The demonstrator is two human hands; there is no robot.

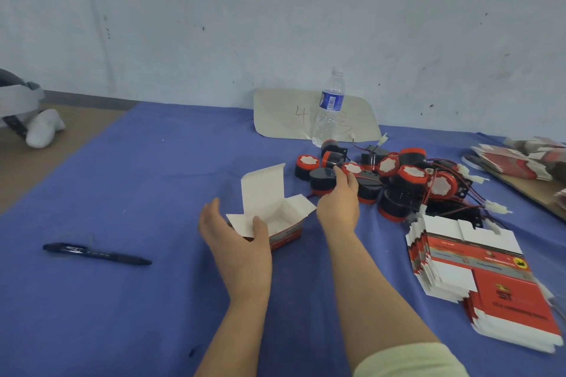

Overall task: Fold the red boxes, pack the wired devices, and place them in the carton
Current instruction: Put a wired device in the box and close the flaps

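The red box (pixel 286 234) stands folded on the blue cloth (pixel 153 187) in front of the person. Its lid is up, its side flaps are spread and its white inside is empty. The folding of this box looks finished and the packing step is just starting.

The left hand (pixel 237 239) holds the box at its near left corner. The thumb (pixel 259 225) is hooked over the near wall and the fingers stand up just beside the left flap, which keeps the box steady and its mouth open.

The right hand (pixel 338 205) reaches past the box with its back to the camera. Its fingers stretch onto the nearest black device (pixel 321 182) at the edge of the pile of wired devices (pixel 407 180). The hand covers the fingertips, so it cannot be told whether they have closed on the device.

The next move likely calls for lifting one device clear of the tangle of red and black wires, gathering its lead, and lowering it into the open box before the flaps and lid are tucked shut. A wire caught on a neighbouring device could drag others along.

A stack of flat boxes (pixel 477 266) lies near the right forearm, and a water bottle (pixel 329 107) stands behind the pile. A pen (pixel 95 254) lies well off to the left. No carton is in view.
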